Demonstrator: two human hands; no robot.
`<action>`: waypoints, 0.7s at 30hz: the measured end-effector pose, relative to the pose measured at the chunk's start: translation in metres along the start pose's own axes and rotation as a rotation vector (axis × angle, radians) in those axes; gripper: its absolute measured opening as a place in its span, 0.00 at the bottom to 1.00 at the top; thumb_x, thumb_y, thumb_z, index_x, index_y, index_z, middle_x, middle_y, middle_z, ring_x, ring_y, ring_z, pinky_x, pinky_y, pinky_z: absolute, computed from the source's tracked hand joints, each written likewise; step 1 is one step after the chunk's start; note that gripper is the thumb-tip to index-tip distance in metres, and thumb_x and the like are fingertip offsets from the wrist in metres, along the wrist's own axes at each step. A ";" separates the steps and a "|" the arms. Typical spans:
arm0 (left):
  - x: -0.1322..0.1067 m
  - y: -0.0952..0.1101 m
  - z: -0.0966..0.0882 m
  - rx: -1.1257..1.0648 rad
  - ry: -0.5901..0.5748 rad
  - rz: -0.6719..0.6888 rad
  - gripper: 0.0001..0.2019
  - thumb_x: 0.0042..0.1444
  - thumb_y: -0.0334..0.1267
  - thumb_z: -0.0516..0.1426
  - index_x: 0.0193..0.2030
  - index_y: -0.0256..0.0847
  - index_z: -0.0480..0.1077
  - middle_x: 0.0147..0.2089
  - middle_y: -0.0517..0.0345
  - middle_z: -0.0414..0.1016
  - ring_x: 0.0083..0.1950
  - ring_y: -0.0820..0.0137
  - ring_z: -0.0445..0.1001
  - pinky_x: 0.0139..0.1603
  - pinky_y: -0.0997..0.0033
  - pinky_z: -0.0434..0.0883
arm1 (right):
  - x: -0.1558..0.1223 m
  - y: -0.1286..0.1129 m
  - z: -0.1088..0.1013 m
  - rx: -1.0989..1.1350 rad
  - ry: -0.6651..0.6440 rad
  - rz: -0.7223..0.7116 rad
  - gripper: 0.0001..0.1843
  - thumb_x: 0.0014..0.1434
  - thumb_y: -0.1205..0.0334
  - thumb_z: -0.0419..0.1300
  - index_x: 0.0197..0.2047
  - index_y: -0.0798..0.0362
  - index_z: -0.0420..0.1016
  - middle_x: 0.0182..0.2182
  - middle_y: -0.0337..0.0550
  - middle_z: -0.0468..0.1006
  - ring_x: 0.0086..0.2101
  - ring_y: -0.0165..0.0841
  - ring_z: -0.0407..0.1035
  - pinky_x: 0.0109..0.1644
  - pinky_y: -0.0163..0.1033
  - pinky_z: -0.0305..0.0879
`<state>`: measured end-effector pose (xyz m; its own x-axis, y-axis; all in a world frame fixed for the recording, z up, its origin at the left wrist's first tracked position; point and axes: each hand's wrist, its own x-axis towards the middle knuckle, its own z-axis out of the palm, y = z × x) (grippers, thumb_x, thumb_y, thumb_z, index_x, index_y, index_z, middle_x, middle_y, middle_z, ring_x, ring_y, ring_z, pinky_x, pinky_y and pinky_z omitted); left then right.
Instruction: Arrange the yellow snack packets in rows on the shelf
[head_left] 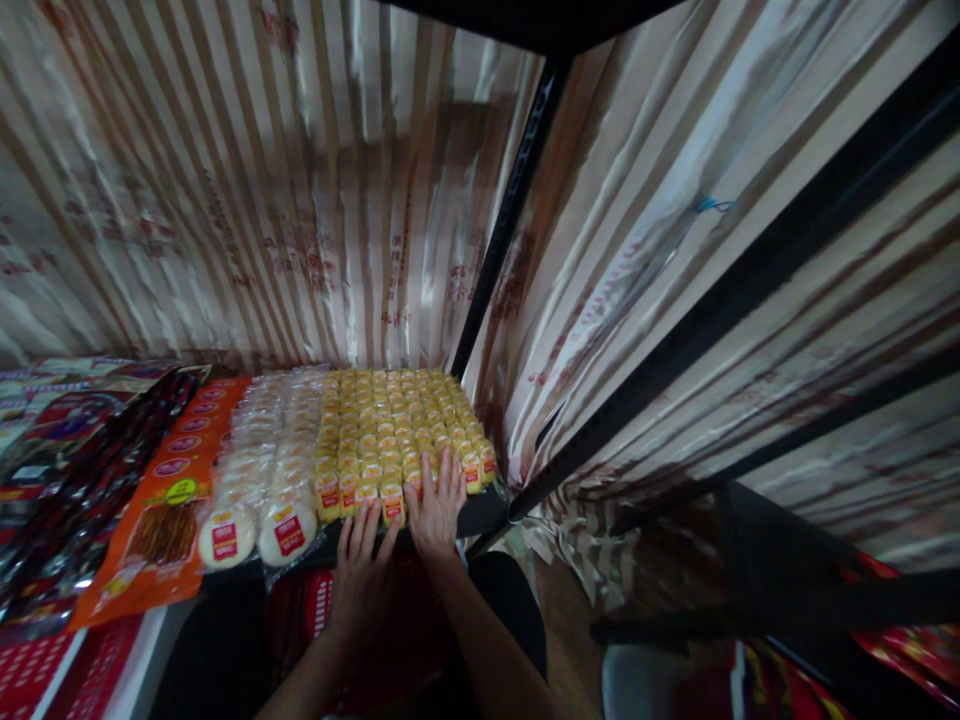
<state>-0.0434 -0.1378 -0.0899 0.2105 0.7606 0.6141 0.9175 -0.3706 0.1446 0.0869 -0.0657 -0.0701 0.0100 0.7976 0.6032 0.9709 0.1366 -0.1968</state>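
Rows of small yellow-wrapped packets [390, 420] with red labels stand packed close together on a dark shelf [484, 512]. My right hand [437, 505] lies on the front packets toward the right, fingers stretched forward and a little apart. At the front edge of the rows, my left hand [366, 550] rests its fingertips against the nearest packets, fingers extended. Neither hand is wrapped round a packet. To the left of the yellow rows are two rows of round white packets [286, 530] in clear wrap with red labels, apart from both hands.
An orange snack bag [169, 500] and dark glossy packs [90, 470] lie farther left. A black post [514, 205] and a slanting black bar [675, 375] frame the corner. Striped printed sheeting [300, 180] hangs behind. Red baskets [97, 665] sit below left.
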 end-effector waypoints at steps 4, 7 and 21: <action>-0.001 0.002 -0.001 -0.002 -0.010 -0.030 0.25 0.52 0.33 0.53 0.59 0.39 0.62 0.63 0.40 0.58 0.67 0.54 0.49 0.62 0.50 0.54 | 0.000 0.000 -0.002 0.008 0.007 0.002 0.29 0.63 0.51 0.47 0.64 0.54 0.53 0.65 0.56 0.46 0.64 0.47 0.35 0.60 0.58 0.41; -0.005 0.005 -0.008 0.021 -0.017 -0.063 0.25 0.52 0.31 0.52 0.58 0.40 0.62 0.63 0.40 0.58 0.66 0.54 0.51 0.61 0.50 0.56 | 0.001 -0.001 -0.005 0.036 0.040 -0.012 0.29 0.63 0.50 0.47 0.63 0.54 0.55 0.64 0.56 0.47 0.63 0.48 0.35 0.59 0.60 0.41; -0.013 0.012 -0.008 0.093 -0.075 0.056 0.23 0.54 0.27 0.46 0.57 0.36 0.63 0.55 0.45 0.69 0.56 0.60 0.66 0.49 0.62 0.68 | -0.034 0.021 -0.028 0.383 0.014 0.074 0.18 0.62 0.52 0.49 0.48 0.53 0.68 0.40 0.48 0.71 0.42 0.37 0.62 0.49 0.44 0.59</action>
<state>-0.0378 -0.1564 -0.0899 0.2836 0.7791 0.5590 0.9302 -0.3652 0.0372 0.1141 -0.1066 -0.0734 0.0827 0.8061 0.5860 0.8075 0.2904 -0.5135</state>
